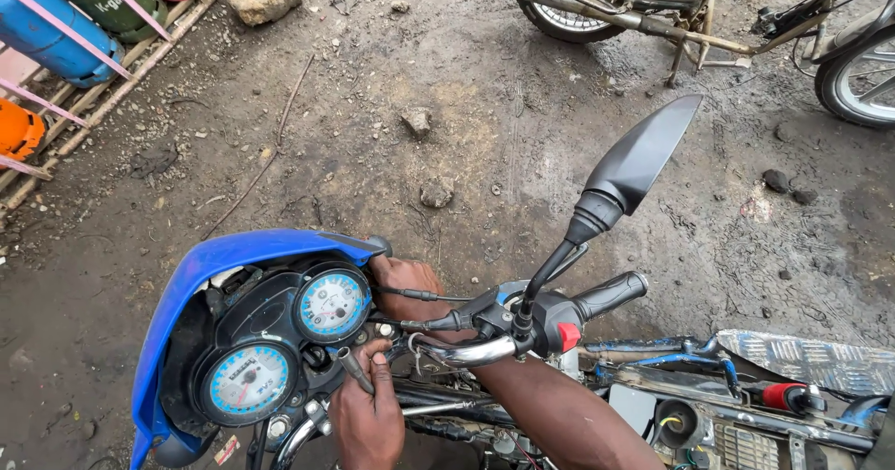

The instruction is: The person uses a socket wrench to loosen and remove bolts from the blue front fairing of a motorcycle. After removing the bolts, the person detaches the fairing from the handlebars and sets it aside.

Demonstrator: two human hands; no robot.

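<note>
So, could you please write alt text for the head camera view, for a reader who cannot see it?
Two bare hands work behind the round, blue-ringed twin gauges of a blue-faired motorcycle on muddy ground: one hand grips a small dark cylindrical tool, the other hand reaches behind the gauges. A black mirror rises above the handlebar grip.

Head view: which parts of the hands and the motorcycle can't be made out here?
- Far hand: fingers hidden behind the round gauge and blue fairing.
- Near hand: holds a small dark tool; its tip is too small to identify.
- Motorcycle frame: cut off by the bottom edge.
- Second motorcycle: cut off by the top edge.
</note>
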